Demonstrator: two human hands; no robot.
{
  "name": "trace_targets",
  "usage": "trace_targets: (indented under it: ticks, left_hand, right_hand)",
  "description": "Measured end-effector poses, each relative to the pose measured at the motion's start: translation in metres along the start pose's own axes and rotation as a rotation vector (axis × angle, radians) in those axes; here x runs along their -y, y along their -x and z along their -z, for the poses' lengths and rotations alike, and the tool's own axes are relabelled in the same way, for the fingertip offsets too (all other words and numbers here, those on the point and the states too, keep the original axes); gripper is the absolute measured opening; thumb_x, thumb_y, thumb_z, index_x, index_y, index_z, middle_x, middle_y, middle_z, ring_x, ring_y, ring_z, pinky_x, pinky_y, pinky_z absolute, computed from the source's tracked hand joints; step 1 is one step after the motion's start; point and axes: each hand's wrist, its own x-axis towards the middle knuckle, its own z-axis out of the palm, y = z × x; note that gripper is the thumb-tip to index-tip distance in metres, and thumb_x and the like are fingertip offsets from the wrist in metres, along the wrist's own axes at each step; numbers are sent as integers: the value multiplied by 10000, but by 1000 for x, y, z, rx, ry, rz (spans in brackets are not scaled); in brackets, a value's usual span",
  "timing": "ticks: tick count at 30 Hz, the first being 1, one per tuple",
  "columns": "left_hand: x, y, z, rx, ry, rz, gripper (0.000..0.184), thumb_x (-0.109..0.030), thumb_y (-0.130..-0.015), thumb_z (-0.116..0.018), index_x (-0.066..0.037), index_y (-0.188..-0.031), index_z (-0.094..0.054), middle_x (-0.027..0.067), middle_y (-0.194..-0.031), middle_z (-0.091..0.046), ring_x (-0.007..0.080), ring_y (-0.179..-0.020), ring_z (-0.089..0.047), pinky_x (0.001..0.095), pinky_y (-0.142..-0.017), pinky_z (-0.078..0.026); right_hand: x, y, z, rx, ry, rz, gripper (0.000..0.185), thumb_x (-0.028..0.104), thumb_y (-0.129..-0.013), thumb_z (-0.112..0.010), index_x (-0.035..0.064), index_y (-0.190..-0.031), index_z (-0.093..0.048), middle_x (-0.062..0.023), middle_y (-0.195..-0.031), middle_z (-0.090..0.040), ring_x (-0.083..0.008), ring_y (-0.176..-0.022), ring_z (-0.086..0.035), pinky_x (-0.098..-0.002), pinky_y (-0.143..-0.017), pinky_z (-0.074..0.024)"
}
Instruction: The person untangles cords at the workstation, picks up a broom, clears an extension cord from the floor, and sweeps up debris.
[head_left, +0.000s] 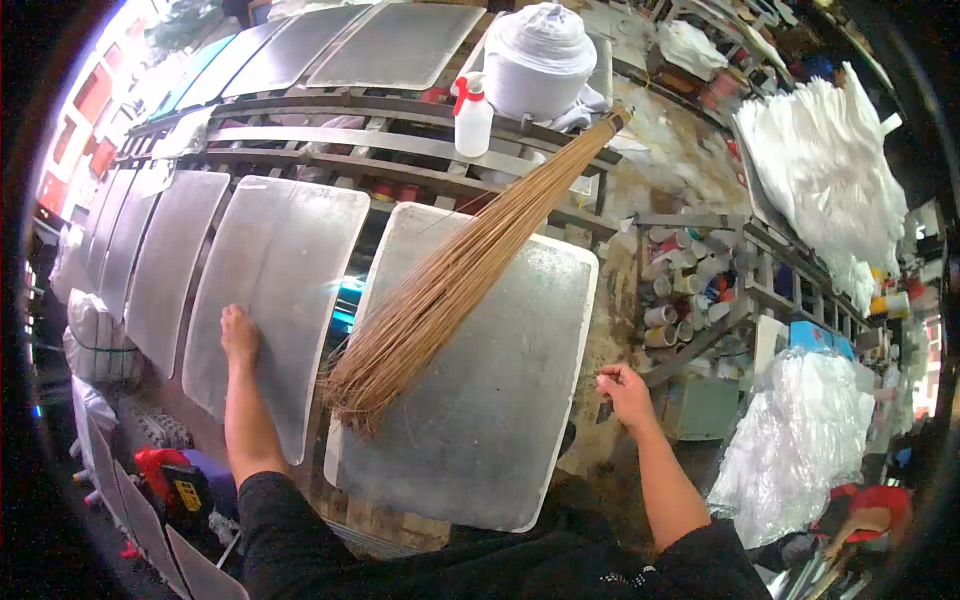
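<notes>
My left hand (238,335) is over a grey flat board (280,250) with rounded corners and pale edges. Its fingers are curled in; whether anything small is in them I cannot make out. To the right of a larger board (480,400), my right hand (625,395) hangs above the floor with thumb and fingers drawn together. What it may pinch is too small to name. A stick broom (460,290) lies slantwise across the larger board, its bristle ends towards me, apart from both hands.
A white spray bottle (473,120) with a red trigger and a bundle of white cloth (540,60) stand on the far rack. More boards (395,45) line the racks. White fabric (825,180), plastic-wrapped goods (795,430) and several cups (660,316) are at right.
</notes>
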Motion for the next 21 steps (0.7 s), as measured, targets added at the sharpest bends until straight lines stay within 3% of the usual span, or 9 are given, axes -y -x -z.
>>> trace_targets:
  ticks: [6,8,9,11,13,15,17,19,21]
  left_hand:
    - [39,-2,-60,164,9,9,213,-129,-835,-446,45,-938,-513,239,-1034,-557,361,-1030,-515,423,-880,-426]
    - [34,2,-54,421,-49,-131,255,-138,-819,-462,78,-949,-506,270,-1073,-545,389,-1024,-517,447,-868,-424]
    - [14,4,-35,429,-51,-150,255,-138,-819,-462,78,-949,-506,270,-1073,-545,389,-1024,-517,447,-868,-424]
    - [-19,17,39,375,118,145,292,-153,-813,-472,78,-989,-508,280,-1059,-542,409,-984,-528,480,-868,-407]
    - [-25,19,109,121,66,113,300,-155,-819,-479,66,-1020,-506,279,-1048,-545,440,-904,-545,486,-817,-428]
    - [13,11,142,-388,-55,-78,243,-126,-835,-477,40,-1009,-510,251,-996,-574,425,-845,-569,437,-767,-458]
    - [-13,8,241,-617,141,84,226,-97,-875,-456,23,-1053,-529,199,-999,-607,349,-802,-612,372,-733,-481]
    - [-21,16,300,-745,1105,282,251,-86,-896,-473,7,-1115,-551,154,-1033,-617,249,-833,-625,327,-749,-488]
    - [-73,35,351,-847,1275,193,259,-89,-891,-500,2,-1126,-561,149,-1042,-617,230,-843,-627,312,-742,-492]
  right_hand:
    - [-19,-27,19,93,-59,74,269,187,-835,-620,14,-1035,-570,-65,-858,-622,-116,-764,-587,-261,-703,-468]
    - [-35,-28,34,101,-48,108,245,177,-837,-621,25,-1023,-574,-51,-841,-617,-110,-749,-581,-256,-687,-468]
    - [-42,-27,44,88,-54,93,245,177,-837,-621,25,-1023,-574,-51,-841,-617,-110,-749,-581,-256,-687,-468]
    - [-47,-25,60,96,-244,102,233,170,-840,-618,26,-1018,-571,-47,-827,-613,-105,-745,-580,-252,-672,-471]
    - [-37,-20,79,92,-232,78,235,166,-843,-615,24,-1023,-565,-49,-840,-611,-107,-747,-580,-252,-675,-472]
    - [-30,-18,97,99,-214,65,237,163,-845,-612,21,-1028,-558,-50,-853,-608,-109,-748,-581,-252,-678,-473]
    - [-28,-18,111,75,-394,109,209,125,-870,-575,-8,-1024,-527,-59,-881,-570,-133,-760,-578,-274,-700,-483]
    - [-20,-10,129,80,-431,158,195,120,-869,-574,-1,-1015,-527,-56,-880,-570,-129,-756,-580,-266,-691,-482]
    - [-14,2,148,64,-470,209,181,114,-869,-573,6,-1007,-527,-53,-878,-569,-124,-752,-581,-258,-682,-482]
